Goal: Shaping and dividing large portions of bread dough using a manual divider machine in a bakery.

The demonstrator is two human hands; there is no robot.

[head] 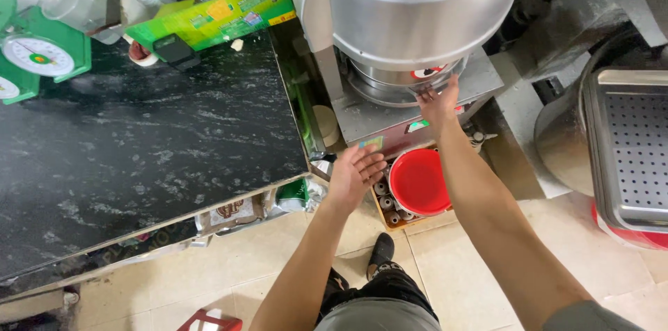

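Steel machine (417, 18): right hand (438, 103) beside red-white label (426, 73).

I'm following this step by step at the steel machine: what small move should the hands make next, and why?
Probably draw the right hand back along the round metal part under the drum. Its fingers already rest on that rim, while the left hand hovers open and empty above the red bowl below, placed to catch or steady.

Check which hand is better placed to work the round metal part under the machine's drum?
Right. The right hand already has its fingers at the round metal part; the left hand hangs open lower down, beside the red bowl.
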